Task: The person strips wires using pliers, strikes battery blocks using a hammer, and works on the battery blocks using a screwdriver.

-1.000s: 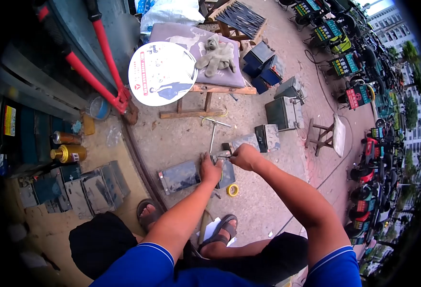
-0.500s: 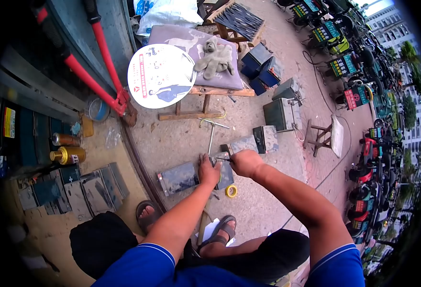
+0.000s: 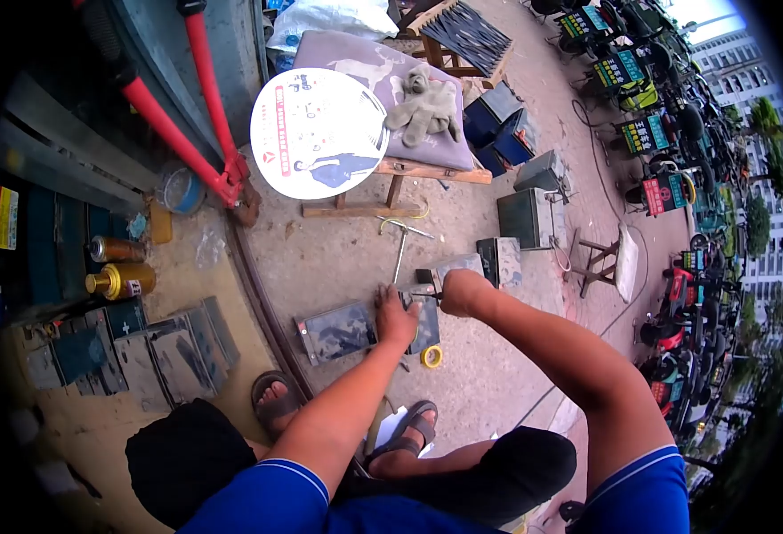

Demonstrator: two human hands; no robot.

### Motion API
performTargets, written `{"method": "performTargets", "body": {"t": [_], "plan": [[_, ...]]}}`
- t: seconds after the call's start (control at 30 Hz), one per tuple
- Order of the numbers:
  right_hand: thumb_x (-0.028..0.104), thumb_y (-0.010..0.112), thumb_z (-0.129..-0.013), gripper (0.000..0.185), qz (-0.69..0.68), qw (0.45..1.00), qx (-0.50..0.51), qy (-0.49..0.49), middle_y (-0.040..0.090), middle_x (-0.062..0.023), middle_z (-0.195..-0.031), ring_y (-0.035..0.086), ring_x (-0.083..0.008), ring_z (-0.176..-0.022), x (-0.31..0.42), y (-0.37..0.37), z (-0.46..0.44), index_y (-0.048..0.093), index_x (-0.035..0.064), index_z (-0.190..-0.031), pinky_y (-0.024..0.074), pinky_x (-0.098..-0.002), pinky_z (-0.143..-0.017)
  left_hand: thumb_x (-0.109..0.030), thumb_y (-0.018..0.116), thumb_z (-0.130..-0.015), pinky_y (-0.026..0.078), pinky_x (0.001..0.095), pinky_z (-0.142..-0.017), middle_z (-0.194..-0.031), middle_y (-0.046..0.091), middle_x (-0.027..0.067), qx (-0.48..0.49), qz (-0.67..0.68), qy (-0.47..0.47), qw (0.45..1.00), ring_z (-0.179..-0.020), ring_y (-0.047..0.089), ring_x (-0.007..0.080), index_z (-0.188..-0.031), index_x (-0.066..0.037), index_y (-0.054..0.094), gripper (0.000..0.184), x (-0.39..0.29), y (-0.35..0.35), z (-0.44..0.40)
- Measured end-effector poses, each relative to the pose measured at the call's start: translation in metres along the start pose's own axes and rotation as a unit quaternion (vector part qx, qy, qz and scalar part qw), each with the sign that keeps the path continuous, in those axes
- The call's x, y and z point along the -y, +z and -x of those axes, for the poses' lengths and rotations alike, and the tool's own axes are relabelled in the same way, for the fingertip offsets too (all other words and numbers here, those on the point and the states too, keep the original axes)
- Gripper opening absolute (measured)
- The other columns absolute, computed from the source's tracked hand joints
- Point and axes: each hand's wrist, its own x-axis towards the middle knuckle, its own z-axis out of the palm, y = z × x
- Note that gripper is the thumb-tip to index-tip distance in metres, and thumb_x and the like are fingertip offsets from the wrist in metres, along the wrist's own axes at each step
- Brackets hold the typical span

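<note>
My left hand (image 3: 395,317) lies on a dark grey block-shaped battery (image 3: 423,330), thumb apart from the fingers. Closed in a fist, my right hand (image 3: 464,294) grips a thin dark-shafted tool (image 3: 426,295) that looks like a screwdriver. The shaft points left toward my left thumb, over the battery's upper end; its exact contact is too small to make out. Another dusty battery (image 3: 336,333) lies just left of my left hand. A yellow tape roll (image 3: 431,357) sits below the battery, and a metal T-handled tool (image 3: 400,252) lies above my left hand.
A wooden stool (image 3: 391,168) holds a cushion, a round white fan (image 3: 318,133) and gloves (image 3: 426,105). Red-handled bolt cutters (image 3: 178,138) lean at the left. More batteries (image 3: 531,214) stand at right. A small stool (image 3: 601,260) and parked scooters (image 3: 667,191) are farther right.
The view has shifted slightly, so the background sits a little to the right. My right hand with the tool is slightly higher; my left hand stays on the battery.
</note>
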Motion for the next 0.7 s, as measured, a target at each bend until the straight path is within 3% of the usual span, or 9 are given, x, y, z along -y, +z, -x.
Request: {"method": "performTargets", "body": {"t": [0.2,0.33,0.4,0.47,0.53,0.63,0.7], "plan": [[0.019,0.068,-0.081,0.025,-0.024,0.999,0.029,0.019,0.073,-0.024,-0.101,0.071,-0.0387,-0.1,-0.001,-0.002,-0.003,0.076,0.0006,-0.096,0.0576,-0.043,-0.086,-0.024,0.078,-0.083,0.032,0.0459,-0.12,-0.155,0.037,0.0313,0.008,0.011,-0.003,1.0,-0.143,0.037,0.0475,-0.144,0.007,0.044,0.076,-0.004,-0.006,0.002],[0.018,0.068,-0.082,0.025,-0.019,1.0,-0.007,0.016,0.073,-0.0247,-0.101,0.071,-0.039,-0.101,-0.006,0.013,0.0,0.075,-0.0015,-0.095,0.0576,-0.0437,-0.086,-0.024,0.078,-0.083,0.032,0.0461,-0.12,-0.155,0.037,0.0319,0.02,0.014,-0.022,0.999,-0.142,0.037,0.048,-0.143,0.007,0.044,0.076,-0.009,-0.009,0.001],[0.016,0.067,-0.083,0.022,-0.027,0.999,-0.021,0.042,0.073,-0.0229,-0.103,0.071,-0.0381,-0.101,-0.001,0.013,0.011,0.076,0.0006,-0.096,0.0576,-0.0443,-0.086,-0.024,0.078,-0.083,0.038,0.0438,-0.115,-0.146,0.046,0.0338,0.003,-0.026,-0.001,1.0,-0.137,0.045,0.0456,-0.143,0.01,0.044,0.077,-0.005,-0.004,0.001],[0.014,0.067,-0.083,0.02,-0.001,0.998,-0.057,0.034,0.073,-0.0213,-0.104,0.071,-0.0372,-0.102,0.0,0.015,0.017,0.077,0.0038,-0.097,0.0573,-0.045,-0.088,-0.024,0.078,-0.083,0.038,0.0437,-0.115,-0.145,0.048,0.0334,-0.016,-0.037,0.01,0.999,-0.137,0.046,0.0453,-0.143,0.01,0.045,0.076,-0.004,-0.002,0.002],[0.012,0.064,-0.085,0.019,0.04,0.998,-0.056,0.014,0.074,-0.0188,-0.102,0.071,-0.0355,-0.102,-0.002,0.014,0.018,0.078,0.0071,-0.097,0.058,-0.0446,-0.086,-0.024,0.078,-0.083,0.038,0.0436,-0.115,-0.144,0.049,0.033,-0.033,-0.044,0.025,0.998,-0.136,0.046,0.045,-0.142,0.01,0.045,0.076,-0.001,-0.002,0.003],[0.014,0.057,-0.089,0.022,0.193,0.969,-0.096,-0.12,0.076,-0.0134,-0.096,0.074,-0.0327,-0.092,-0.005,0.008,0.013,0.078,0.0096,-0.093,0.059,-0.0434,-0.077,-0.025,0.078,-0.083,0.04,0.0438,-0.113,-0.143,0.051,0.0326,0.007,-0.015,0.001,1.0,-0.135,0.048,0.0446,-0.142,0.009,0.045,0.076,-0.001,-0.001,0.001],[0.014,0.061,-0.085,0.017,0.241,0.948,-0.107,-0.178,0.075,-0.0127,-0.088,0.074,-0.0328,-0.085,0.002,-0.011,0.007,0.078,0.0099,-0.085,0.059,-0.044,-0.071,-0.026,0.078,-0.083,0.041,0.0442,-0.111,-0.142,0.051,0.0325,-0.03,-0.046,0.038,0.998,-0.133,0.05,0.0446,-0.143,0.008,0.044,0.077,0.001,0.0,0.004]]}}
